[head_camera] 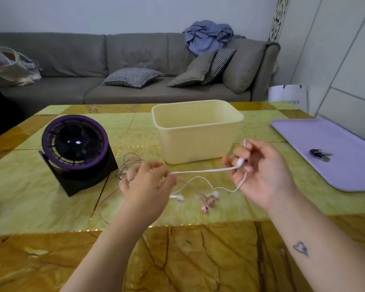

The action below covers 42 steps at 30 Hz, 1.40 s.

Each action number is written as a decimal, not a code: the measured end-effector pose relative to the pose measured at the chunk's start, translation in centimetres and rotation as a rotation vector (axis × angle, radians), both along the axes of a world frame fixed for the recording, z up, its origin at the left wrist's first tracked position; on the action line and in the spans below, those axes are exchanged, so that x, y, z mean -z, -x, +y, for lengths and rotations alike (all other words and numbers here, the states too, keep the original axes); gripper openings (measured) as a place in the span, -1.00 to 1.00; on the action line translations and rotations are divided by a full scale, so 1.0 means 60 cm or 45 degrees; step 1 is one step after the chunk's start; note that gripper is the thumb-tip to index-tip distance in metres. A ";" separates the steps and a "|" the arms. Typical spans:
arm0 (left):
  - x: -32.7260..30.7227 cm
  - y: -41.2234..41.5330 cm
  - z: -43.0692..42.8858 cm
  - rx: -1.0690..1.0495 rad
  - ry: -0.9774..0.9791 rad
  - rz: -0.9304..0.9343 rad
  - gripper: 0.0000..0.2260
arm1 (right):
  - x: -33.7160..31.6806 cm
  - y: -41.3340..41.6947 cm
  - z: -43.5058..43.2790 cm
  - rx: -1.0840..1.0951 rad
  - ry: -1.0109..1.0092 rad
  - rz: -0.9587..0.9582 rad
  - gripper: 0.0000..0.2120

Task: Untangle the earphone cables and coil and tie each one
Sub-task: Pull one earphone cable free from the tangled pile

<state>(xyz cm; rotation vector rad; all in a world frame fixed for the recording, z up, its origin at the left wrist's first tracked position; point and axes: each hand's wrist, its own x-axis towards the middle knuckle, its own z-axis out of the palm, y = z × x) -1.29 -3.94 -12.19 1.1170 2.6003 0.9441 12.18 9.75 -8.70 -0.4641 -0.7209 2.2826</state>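
A white earphone cable (200, 171) is stretched taut above the table between my two hands. My left hand (149, 182) grips its left end with curled fingers, blurred. My right hand (261, 171) pinches the cable near its white inline remote (240, 162). A slack loop of it hangs from that hand down to the white earbuds (178, 197) on the table. A pink earphone cable (131, 160) lies coiled behind my left hand and trails along the table. Its pink earbuds (208, 204) lie in front, beside another white earbud (215, 194).
A purple and black desk fan (76, 148) stands at the left. A cream plastic tub (196, 129) sits behind the hands. At the right, a lilac tray (335, 148) holds keys (319, 154). The yellow-green marble table (51, 203) fronts a grey sofa (135, 66).
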 end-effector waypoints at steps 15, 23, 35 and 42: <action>-0.044 0.009 -0.023 0.038 -0.542 -0.149 -0.71 | 0.064 -0.013 0.035 -0.182 -1.692 -1.770 -0.72; -0.038 -0.031 -0.015 0.506 -0.377 -0.012 -0.82 | 0.027 0.012 -0.072 -0.355 -1.535 -0.736 -0.48; -0.027 0.009 -0.027 0.271 -0.313 -0.048 -0.82 | 0.033 -0.002 0.004 -0.024 -0.841 -0.564 -0.78; -0.005 0.025 -0.025 0.187 0.283 0.402 -0.81 | 0.026 -0.008 -0.003 0.104 -1.110 -0.603 -0.74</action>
